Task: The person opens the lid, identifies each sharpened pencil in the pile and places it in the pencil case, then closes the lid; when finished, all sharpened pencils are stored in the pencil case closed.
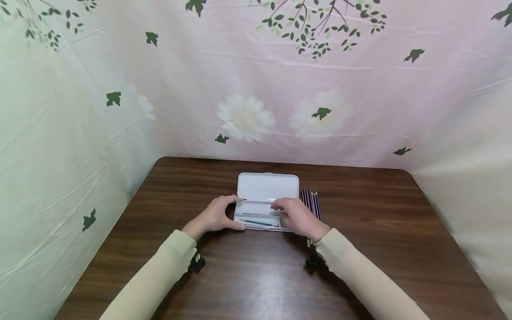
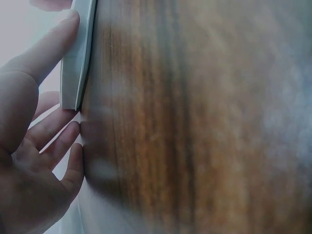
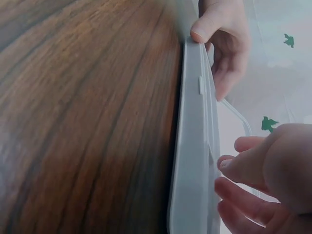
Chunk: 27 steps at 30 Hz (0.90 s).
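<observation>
Partly hidden pencils (image 1: 311, 202) beside white case (image 1: 268, 186)

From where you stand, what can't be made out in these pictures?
- Right part of the white case: head view, partly behind the right hand.
- Middle of the pencils: head view, behind the same hand.
- Any lettering on them: head view, too small.
- Grain of the table: left wrist view, blurred.

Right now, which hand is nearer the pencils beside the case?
The right hand, partly hiding those pencils; the left hand holds the opposite side of the pencil case.
</observation>
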Tool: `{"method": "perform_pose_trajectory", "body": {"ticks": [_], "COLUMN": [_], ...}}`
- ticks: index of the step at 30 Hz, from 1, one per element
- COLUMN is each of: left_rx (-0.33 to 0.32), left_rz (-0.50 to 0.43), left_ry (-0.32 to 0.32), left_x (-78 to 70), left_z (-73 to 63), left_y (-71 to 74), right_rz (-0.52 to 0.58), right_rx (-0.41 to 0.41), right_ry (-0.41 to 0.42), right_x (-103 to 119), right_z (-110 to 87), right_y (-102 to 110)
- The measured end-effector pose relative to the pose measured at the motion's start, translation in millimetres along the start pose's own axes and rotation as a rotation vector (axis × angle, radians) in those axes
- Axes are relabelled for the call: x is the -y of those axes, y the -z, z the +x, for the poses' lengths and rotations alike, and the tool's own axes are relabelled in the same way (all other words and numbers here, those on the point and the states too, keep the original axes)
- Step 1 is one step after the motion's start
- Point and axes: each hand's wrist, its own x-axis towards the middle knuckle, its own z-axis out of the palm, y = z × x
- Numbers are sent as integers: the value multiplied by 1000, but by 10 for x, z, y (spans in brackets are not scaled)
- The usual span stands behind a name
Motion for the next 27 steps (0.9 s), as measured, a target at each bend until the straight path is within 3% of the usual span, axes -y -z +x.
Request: {"method": "perform_pose_trajectory", "body": {"ticks": [13,27], "left_rx": [-2,-2], "left_rz": [3,0], "left_ry": [3,-8], "left_x": [4,-4], "left_z": [0,-10], "left_y": [-4,0], "right_rz": [-21,-36], "right_rx": [-171,-107], "right_ry": [-2,-243], "right_x": [-298,-634], "right_z": [-462,-848], "right_y": [293,509]}}
